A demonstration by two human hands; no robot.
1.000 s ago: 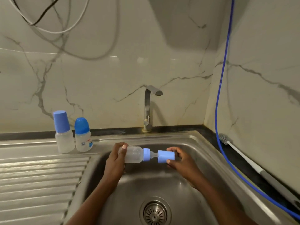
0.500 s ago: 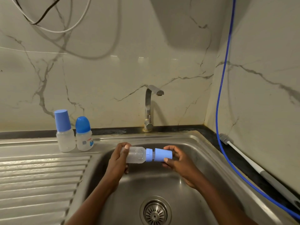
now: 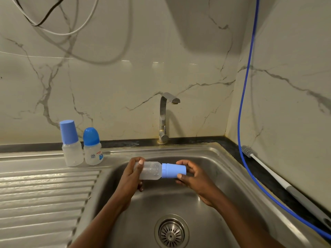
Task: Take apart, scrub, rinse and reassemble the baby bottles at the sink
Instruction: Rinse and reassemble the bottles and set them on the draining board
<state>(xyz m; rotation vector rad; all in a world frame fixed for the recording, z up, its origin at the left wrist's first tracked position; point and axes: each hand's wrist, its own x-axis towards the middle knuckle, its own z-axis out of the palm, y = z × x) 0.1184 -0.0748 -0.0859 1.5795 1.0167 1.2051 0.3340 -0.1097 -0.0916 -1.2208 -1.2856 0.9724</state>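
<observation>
Altogether three bottles (image 3: 72, 154) (image 3: 93, 155) (image 3: 150, 171) (one aloft)

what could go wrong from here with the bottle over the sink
The bottle is held sideways over the sink, left hand on its body, right hand on the blue cap; if the cap is not fully seated, a part could drop toward the drain. The tall bottle and short bottle stand by the basin's edge near the left arm; a swing could topple them.
</observation>
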